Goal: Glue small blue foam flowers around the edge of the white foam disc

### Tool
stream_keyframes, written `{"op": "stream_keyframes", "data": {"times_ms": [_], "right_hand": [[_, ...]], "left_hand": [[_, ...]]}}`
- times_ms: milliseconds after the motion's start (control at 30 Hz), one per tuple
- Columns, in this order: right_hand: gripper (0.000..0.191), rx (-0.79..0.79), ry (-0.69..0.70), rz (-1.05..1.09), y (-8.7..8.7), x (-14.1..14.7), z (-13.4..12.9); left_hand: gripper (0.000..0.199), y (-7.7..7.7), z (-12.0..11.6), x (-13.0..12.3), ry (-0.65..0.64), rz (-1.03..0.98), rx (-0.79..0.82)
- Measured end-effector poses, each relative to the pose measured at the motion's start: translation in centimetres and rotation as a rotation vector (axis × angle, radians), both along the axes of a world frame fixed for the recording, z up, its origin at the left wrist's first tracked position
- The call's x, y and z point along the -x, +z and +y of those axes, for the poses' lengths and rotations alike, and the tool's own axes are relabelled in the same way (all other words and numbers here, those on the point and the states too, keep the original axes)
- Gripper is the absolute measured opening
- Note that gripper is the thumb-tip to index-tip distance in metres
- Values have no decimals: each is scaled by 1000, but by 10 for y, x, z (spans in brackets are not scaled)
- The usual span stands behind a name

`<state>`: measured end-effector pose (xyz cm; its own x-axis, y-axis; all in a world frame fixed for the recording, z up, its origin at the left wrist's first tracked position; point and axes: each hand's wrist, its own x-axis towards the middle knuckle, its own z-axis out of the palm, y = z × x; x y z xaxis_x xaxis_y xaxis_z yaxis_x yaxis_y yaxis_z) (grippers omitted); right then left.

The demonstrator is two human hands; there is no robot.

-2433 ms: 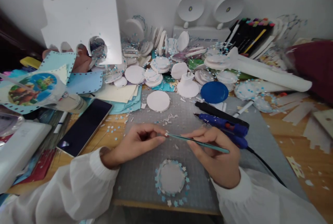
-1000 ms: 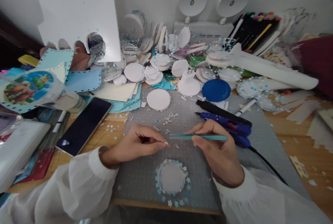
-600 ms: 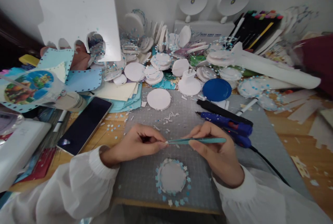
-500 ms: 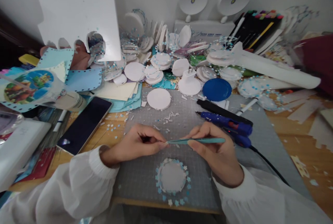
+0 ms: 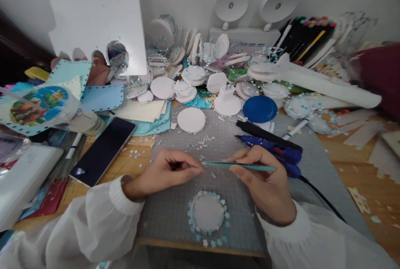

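My right hand (image 5: pixel 261 181) grips a pair of teal tweezers (image 5: pixel 253 166) between thumb and fingers, with the tips pointing left. My left hand (image 5: pixel 176 169) is closed in a pinch close by the tweezer tips; whatever is in that pinch is too small to make out. Below and between the hands, a white disc (image 5: pixel 208 212) lies on the grey cutting mat (image 5: pixel 165 219). Small pale blue and white stars and flowers ring its edge, some of them in a loose outer ring.
A blue glue gun (image 5: pixel 271 148) with a black cord lies right of the hands. Beyond stand a blue lid (image 5: pixel 260 109), a plain white disc (image 5: pixel 191 119) and piles of decorated discs. A phone (image 5: pixel 103 150) and a cup (image 5: pixel 46 106) are at left. Paper scraps litter the mat.
The tweezers and my right hand have shifted slightly right and up, so the tips have drawn away from my left fingertips. My left hand stays pinched in nearly the same place.
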<state>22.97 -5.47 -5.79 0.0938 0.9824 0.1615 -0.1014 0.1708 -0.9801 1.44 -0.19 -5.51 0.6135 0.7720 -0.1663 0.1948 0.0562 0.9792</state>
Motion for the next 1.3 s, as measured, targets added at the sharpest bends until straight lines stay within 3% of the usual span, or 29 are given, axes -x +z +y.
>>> {"op": "stream_keyframes", "data": {"times_ms": [300,433,600,767,1100,1300], "right_hand": [[16,-37,-15,47,-4,-2,-5],[18,-50,-33,26,-1,-2,-5],[20,-201,119,-315,5,-10,-4],[20,-451,375,-652,1,-16,-2],[15,-533,380,-800,-10,-13,-2],[17,-517,327,-732,-3,-10,-1]], "left_hand": [[21,0,-1,-1,-21,-95,59],[32,5,0,-1,-45,-44,14],[62,-1,1,4,30,-41,3],[68,-14,2,9,41,-144,96],[64,-19,3,9,66,-191,117],[60,-16,4,9,65,-164,98]]}}
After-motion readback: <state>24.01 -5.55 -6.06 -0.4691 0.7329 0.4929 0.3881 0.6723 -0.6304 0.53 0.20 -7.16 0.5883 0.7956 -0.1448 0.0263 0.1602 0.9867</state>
